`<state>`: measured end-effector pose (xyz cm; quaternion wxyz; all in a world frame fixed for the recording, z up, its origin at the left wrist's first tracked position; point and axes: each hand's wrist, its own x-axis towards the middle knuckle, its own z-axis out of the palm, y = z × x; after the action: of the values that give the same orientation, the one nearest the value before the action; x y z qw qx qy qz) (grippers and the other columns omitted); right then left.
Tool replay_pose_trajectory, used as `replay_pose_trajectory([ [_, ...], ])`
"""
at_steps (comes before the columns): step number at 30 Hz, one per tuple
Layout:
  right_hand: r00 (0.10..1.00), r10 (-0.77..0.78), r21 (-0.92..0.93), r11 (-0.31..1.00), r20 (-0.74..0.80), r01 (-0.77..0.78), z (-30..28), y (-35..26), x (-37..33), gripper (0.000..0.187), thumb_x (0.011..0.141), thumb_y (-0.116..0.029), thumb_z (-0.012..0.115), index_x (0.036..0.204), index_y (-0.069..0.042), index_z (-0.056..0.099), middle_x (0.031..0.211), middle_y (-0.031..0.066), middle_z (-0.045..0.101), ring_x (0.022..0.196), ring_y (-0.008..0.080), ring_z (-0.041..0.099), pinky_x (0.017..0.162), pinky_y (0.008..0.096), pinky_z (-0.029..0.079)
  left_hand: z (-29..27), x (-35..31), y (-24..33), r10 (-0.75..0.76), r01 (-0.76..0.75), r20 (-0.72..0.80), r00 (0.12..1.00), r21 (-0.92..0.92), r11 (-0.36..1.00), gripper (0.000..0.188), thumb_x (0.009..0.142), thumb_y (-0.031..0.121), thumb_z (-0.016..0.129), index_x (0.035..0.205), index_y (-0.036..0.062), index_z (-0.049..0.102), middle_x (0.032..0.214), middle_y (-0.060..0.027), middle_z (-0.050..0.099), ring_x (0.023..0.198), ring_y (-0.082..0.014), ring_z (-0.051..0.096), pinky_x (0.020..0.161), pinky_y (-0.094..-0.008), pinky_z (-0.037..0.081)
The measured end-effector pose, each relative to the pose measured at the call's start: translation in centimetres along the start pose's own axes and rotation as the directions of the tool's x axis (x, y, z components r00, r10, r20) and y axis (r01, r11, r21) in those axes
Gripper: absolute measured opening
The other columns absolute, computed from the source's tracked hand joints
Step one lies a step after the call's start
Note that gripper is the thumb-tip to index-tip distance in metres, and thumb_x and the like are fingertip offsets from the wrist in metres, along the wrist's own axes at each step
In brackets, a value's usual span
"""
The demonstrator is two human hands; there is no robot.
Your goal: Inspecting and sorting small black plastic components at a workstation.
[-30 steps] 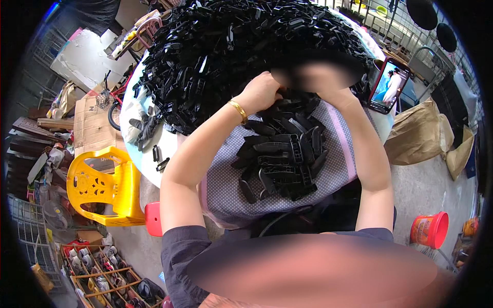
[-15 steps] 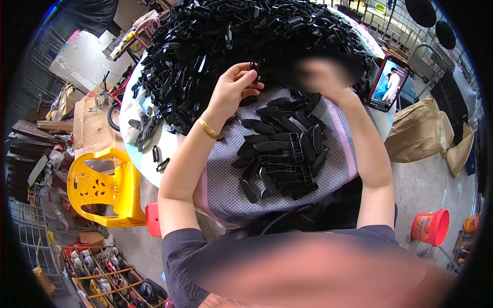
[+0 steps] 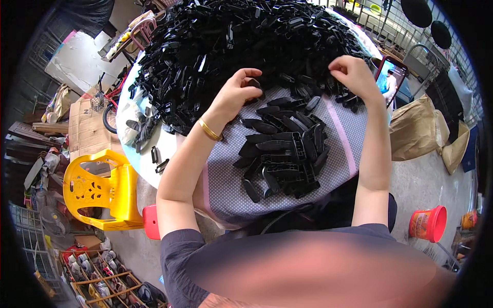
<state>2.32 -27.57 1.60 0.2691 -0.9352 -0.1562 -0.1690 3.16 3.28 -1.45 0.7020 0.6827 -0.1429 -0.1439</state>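
Observation:
My left hand (image 3: 235,95) is at the near edge of a large heap of small black plastic pieces (image 3: 205,56). Between its thumb and bent fingers sits one dark plastic piece (image 3: 254,83), mostly covered. Over the heap's right side, my right hand (image 3: 355,77) has its fingers curled in; anything inside them is hidden. Below and between the hands, a smaller group of long black plastic pieces (image 3: 282,146) lies on a grey dotted cloth (image 3: 231,190) with pink stripes.
A phone (image 3: 391,81) with a lit screen stands right of my right hand. On the white table (image 3: 149,167), left of the cloth, are two loose black pieces (image 3: 155,154) and dark gloves (image 3: 146,128). A yellow chair (image 3: 102,190) stands left; a red bucket (image 3: 428,224) stands right.
My right hand has moved right and slightly up, uncovering the heap's near edge. My left hand has lowered slightly, its fingers shifting around the dark piece. The view has tilted slightly.

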Motion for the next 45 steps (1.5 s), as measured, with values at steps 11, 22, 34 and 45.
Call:
replay_pose_trajectory([
  [11, 0.995, 0.054, -0.575, 0.818, 0.088, 0.007, 2.5, 1.1, -3.9, 0.017, 0.072, 0.002, 0.052, 0.086, -0.001, 0.061, 0.087, 0.0200, 0.063, 0.082, 0.0342, 0.062, 0.070, 0.0418, 0.050, 2.0, -0.1, -0.7, 0.074, -0.058, 0.093, 0.993, -0.161, 0.985, 0.037, 0.075, -0.001, 0.066, 0.111, -0.0005, 0.059, 0.090, -0.0021, 0.059, 0.079, -0.0094, 0.056, 0.075, -0.0208, 0.048],
  [22, 0.983, 0.052, -0.496, 0.867, 0.175, 0.043, 0.9, 2.2, -5.1, 0.025, 0.064, -0.006, 0.069, 0.086, -0.004, 0.059, 0.082, 0.0128, 0.061, 0.083, 0.0309, 0.060, 0.073, 0.0389, 0.049, 2.2, -0.2, -1.1, 0.098, -0.082, 0.071, 0.993, -0.201, 0.976, 0.035, 0.080, 0.002, 0.065, 0.114, 0.0042, 0.059, 0.089, -0.0003, 0.057, 0.078, -0.0070, 0.055, 0.071, -0.0215, 0.049],
  [34, 0.993, -0.093, 0.479, 0.870, -0.071, 0.115, 4.8, -6.9, -1.6, 0.019, 0.078, -0.010, 0.067, 0.093, 0.001, 0.063, 0.080, 0.0051, 0.064, 0.070, 0.0081, 0.059, 0.064, 0.0215, 0.049, 3.1, -1.0, -1.1, 0.184, -0.184, -0.015, 0.983, -0.097, 0.978, 0.034, 0.077, 0.003, 0.069, 0.110, -0.0006, 0.060, 0.097, -0.0086, 0.065, 0.086, -0.0128, 0.061, 0.078, -0.0249, 0.051],
  [45, 0.984, -0.114, 0.519, 0.838, -0.137, 0.169, 7.2, -7.6, -2.3, 0.020, 0.076, -0.004, 0.068, 0.094, 0.002, 0.062, 0.084, 0.0062, 0.063, 0.073, 0.0086, 0.060, 0.064, 0.0216, 0.050, 3.2, -0.8, -1.1, 0.171, -0.176, -0.082, 0.982, -0.048, 0.983, 0.035, 0.075, -0.001, 0.069, 0.110, -0.0014, 0.061, 0.099, -0.0107, 0.065, 0.085, -0.0134, 0.062, 0.079, -0.0237, 0.051],
])
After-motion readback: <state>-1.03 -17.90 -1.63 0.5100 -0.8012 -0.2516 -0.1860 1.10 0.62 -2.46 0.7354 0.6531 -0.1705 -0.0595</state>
